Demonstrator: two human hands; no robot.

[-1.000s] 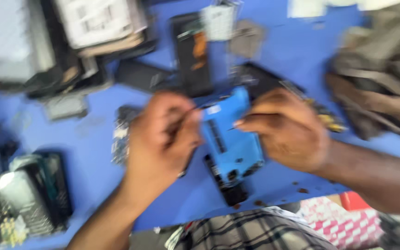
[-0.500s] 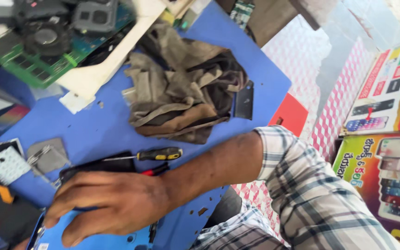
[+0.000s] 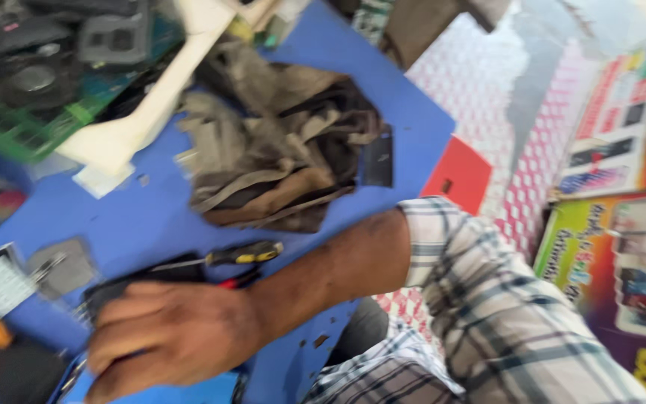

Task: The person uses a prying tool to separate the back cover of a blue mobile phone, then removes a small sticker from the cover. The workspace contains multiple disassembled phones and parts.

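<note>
Where the blue table (image 3: 151, 217) begins at left, a green circuit board (image 3: 31, 127) lies; right hand (image 3: 166, 337) rests fingers curled, palm down, over a dark flat device (image 3: 143, 277), grip unclear. Screwdriver (image 3: 218, 258) just beyond; crumpled brown cloth (image 3: 278, 164) farther right. View barely shifted since half a second ago.

A single view is given, taken from a camera worn on the head and aimed steeply down and to the right. The right hand (image 3: 166, 337) is seen close, low at the left of the frame, with the forearm crossing toward a checked sleeve (image 3: 502, 314). The blue table (image 3: 151, 209) is seen beyond the hand, tilted in frame. No second view is supplied, so nothing is shared.
</note>
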